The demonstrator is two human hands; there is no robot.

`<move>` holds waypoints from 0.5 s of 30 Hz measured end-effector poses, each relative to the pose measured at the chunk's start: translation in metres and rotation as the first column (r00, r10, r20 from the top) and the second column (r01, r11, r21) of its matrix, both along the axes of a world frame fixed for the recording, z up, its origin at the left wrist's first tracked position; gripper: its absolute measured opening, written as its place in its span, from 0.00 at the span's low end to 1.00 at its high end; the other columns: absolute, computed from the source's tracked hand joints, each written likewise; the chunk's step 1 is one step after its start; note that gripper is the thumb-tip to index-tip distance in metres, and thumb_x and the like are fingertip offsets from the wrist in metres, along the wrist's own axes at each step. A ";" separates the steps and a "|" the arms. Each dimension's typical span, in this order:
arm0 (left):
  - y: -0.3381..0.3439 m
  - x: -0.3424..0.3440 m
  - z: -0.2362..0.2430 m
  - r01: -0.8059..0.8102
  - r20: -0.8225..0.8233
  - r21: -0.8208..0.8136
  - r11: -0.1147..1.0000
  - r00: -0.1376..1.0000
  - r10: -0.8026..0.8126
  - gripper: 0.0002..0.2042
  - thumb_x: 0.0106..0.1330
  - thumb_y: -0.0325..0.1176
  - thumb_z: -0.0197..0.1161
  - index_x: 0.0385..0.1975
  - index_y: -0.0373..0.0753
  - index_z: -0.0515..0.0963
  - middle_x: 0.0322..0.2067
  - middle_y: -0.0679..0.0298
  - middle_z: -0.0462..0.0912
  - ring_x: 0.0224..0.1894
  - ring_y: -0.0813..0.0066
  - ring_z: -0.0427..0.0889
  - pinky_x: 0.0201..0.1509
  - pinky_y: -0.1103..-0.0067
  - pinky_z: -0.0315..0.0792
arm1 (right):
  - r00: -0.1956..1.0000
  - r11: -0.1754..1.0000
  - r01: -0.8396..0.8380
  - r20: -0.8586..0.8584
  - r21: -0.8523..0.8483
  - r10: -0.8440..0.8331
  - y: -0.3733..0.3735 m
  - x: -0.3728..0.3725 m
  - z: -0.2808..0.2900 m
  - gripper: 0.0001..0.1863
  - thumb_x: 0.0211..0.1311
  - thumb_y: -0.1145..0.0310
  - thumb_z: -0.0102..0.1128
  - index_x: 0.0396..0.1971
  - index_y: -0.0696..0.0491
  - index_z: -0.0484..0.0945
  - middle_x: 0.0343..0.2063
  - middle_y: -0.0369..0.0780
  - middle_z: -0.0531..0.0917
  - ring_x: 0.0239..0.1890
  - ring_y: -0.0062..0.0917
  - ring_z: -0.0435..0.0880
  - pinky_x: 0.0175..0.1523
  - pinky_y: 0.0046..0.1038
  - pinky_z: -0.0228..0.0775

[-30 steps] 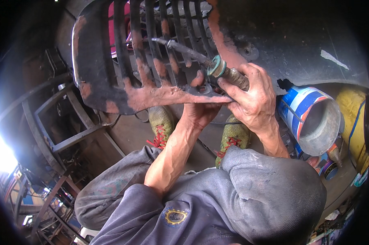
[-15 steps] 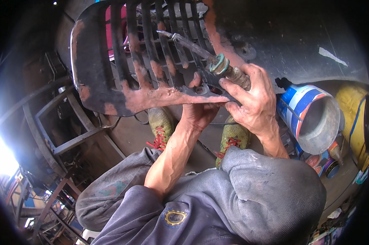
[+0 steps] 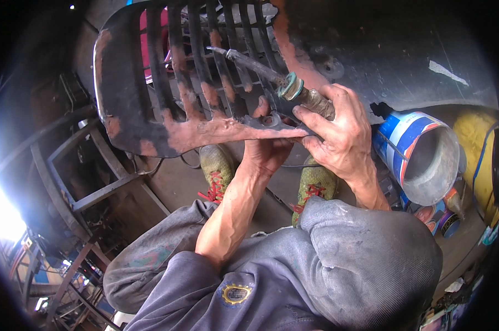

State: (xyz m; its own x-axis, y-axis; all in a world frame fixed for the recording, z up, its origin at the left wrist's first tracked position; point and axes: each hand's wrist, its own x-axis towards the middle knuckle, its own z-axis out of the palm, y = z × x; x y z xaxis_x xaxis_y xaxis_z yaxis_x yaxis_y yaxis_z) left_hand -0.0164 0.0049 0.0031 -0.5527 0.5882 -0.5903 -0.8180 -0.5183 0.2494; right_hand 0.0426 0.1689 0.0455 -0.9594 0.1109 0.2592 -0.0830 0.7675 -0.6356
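Note:
A black slatted grille panel (image 3: pixel 129 99), patched with pinkish filler, spans the upper view and joins a wide dark panel on the right. My left hand (image 3: pixel 265 151) grips its near edge from below, the thumb up by a small round hole. In my right hand (image 3: pixel 340 129) is a soldering iron (image 3: pixel 255 66) with a tape-wrapped handle and a teal collar. Its thin bent tip points left and lies over the slats; I cannot tell whether it touches them. My right fingertips rest close to the panel's pointed near corner.
On the right lies a blue and white bucket (image 3: pixel 434 165), its mouth toward me, beside a yellow container (image 3: pixel 475 143) and a small round tin (image 3: pixel 449 225). A metal frame (image 3: pixel 108 190) stands at left. My shoes (image 3: pixel 216 171) are under the panel's near edge.
My right hand and the soldering iron have shifted slightly left, the tip sinking a little lower over the slats. The left hand keeps its grip on the panel.

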 end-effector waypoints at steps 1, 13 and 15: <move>-0.001 0.000 -0.002 -0.009 -0.001 0.000 1.000 1.000 0.009 0.26 0.64 0.51 0.65 0.57 0.40 0.73 0.51 0.64 0.80 0.54 0.72 0.78 0.62 0.69 0.69 | 1.000 1.000 0.000 -0.001 -0.004 0.000 0.000 0.000 0.000 0.24 0.32 0.69 0.74 0.38 0.47 0.86 0.46 0.42 0.76 0.53 0.39 0.76 0.53 0.41 0.72; -0.002 0.000 -0.010 -0.047 -0.013 0.039 0.998 0.999 0.048 0.26 0.66 0.50 0.63 0.58 0.39 0.72 0.54 0.61 0.78 0.55 0.68 0.77 0.65 0.67 0.67 | 1.000 0.999 0.012 -0.008 0.049 -0.012 -0.004 0.000 -0.004 0.25 0.32 0.74 0.71 0.40 0.47 0.87 0.46 0.45 0.76 0.52 0.41 0.76 0.53 0.41 0.72; 0.001 0.001 -0.010 -0.039 -0.017 0.019 0.999 0.999 0.039 0.27 0.67 0.51 0.62 0.59 0.39 0.71 0.55 0.61 0.78 0.56 0.67 0.76 0.66 0.66 0.66 | 1.000 0.998 0.028 0.001 0.063 -0.028 -0.003 0.002 -0.003 0.24 0.32 0.73 0.71 0.39 0.47 0.86 0.47 0.44 0.76 0.54 0.41 0.75 0.55 0.42 0.72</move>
State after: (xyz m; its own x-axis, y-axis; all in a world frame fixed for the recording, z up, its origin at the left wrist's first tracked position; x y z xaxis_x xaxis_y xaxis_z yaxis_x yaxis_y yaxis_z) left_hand -0.0154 0.0063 -0.0073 -0.5854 0.5770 -0.5696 -0.7927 -0.5547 0.2528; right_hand 0.0449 0.1659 0.0424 -0.9568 0.1207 0.2646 -0.0601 0.8082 -0.5858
